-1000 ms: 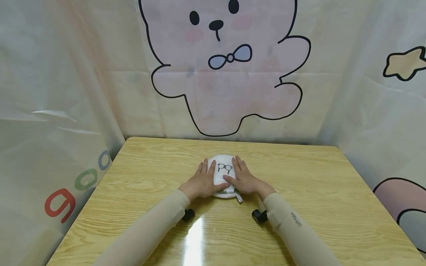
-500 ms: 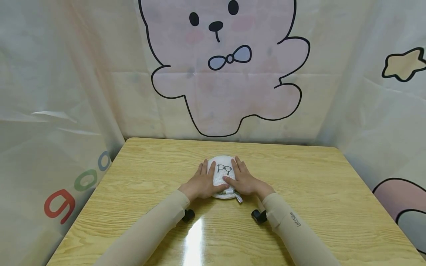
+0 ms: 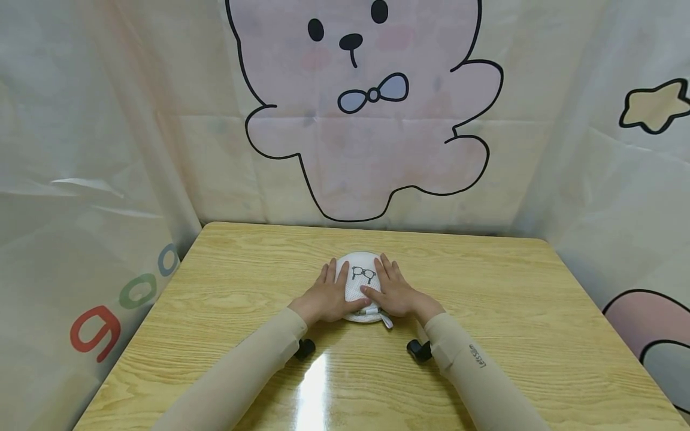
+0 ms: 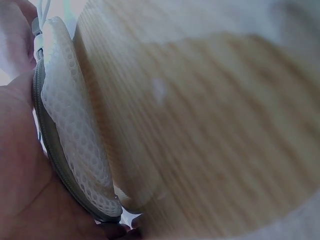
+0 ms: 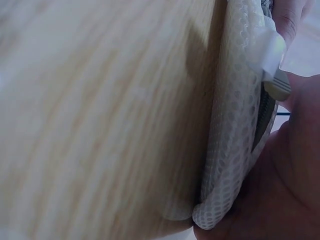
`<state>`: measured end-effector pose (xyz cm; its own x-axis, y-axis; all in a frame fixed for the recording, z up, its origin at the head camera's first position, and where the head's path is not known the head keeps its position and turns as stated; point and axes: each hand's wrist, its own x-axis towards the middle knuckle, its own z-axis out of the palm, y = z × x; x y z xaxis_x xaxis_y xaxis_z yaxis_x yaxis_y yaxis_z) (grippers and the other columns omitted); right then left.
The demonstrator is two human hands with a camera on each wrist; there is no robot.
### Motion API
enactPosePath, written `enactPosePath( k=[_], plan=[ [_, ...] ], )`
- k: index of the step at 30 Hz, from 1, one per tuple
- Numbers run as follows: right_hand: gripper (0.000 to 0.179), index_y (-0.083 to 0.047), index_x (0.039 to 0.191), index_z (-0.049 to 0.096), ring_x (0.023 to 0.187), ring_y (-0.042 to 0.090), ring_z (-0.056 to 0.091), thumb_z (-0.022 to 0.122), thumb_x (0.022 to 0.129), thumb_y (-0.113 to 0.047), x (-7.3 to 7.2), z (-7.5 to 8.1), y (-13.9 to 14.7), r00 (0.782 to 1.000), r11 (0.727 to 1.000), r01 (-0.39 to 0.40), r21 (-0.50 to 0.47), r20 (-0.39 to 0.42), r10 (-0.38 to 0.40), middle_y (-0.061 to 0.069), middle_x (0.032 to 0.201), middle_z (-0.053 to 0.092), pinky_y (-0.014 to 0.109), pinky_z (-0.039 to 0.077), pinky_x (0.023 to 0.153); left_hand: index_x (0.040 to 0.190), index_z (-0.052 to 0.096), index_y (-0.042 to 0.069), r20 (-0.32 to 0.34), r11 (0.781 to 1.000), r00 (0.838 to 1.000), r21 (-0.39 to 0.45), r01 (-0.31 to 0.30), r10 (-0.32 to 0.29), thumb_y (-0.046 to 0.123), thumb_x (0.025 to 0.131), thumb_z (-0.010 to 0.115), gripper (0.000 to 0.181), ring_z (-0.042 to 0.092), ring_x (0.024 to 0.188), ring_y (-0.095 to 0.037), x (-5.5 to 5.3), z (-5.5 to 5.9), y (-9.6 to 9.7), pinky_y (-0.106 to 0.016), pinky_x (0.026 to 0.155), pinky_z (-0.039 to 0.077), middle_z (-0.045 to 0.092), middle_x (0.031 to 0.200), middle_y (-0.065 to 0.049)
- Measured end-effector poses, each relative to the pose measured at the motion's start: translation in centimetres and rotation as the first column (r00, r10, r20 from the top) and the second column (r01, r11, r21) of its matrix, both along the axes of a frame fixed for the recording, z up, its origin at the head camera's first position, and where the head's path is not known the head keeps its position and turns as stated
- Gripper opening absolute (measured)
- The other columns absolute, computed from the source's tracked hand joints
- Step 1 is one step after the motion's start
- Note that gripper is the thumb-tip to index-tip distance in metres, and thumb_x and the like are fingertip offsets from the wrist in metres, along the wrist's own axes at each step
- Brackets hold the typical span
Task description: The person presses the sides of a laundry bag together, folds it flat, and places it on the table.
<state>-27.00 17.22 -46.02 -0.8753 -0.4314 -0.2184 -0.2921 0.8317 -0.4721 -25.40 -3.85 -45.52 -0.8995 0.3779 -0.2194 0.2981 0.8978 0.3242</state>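
Note:
A round white mesh laundry bag (image 3: 360,272) with a dark line drawing of glasses lies on the wooden table. My left hand (image 3: 327,297) rests on its left side, fingers straight and spread, pointing away from me. On the right side my right hand (image 3: 400,293) presses in the same manner, its thumb stretched across the top. A grey zipper (image 4: 55,155) runs along the bag's edge in the left wrist view. In the right wrist view a white tag (image 5: 270,50) and the zipper's end stick out beside the honeycomb mesh. Both palms touch the bag's upper face.
The wooden table (image 3: 512,311) spreads out on every side of the bag, with a bright reflection near its front. Behind it hangs a curtain (image 3: 345,161) with a cartoon bear. Black wrist-camera mounts (image 3: 419,351) sit under both forearms.

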Motion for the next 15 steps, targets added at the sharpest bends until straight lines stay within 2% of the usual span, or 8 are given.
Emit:
enactPosePath(
  k=[15],
  plan=[
    [0.090,-0.001,0.165,0.000,0.159,0.048,-0.008,0.038,0.108,-0.058,0.05,0.39,-0.01,1.000,0.999,-0.006,0.033,0.002,0.006,0.020,0.174,-0.011,0.064,0.011,0.128,0.168,0.000,0.009,0.019,1.000,1.000,-0.019,-0.009,0.010,0.082,0.095,0.040,0.110,0.004,0.160,-0.046,-0.04,-0.18,0.10,-0.052,0.130,0.020,-0.006,0.172,-0.026]
  ],
)
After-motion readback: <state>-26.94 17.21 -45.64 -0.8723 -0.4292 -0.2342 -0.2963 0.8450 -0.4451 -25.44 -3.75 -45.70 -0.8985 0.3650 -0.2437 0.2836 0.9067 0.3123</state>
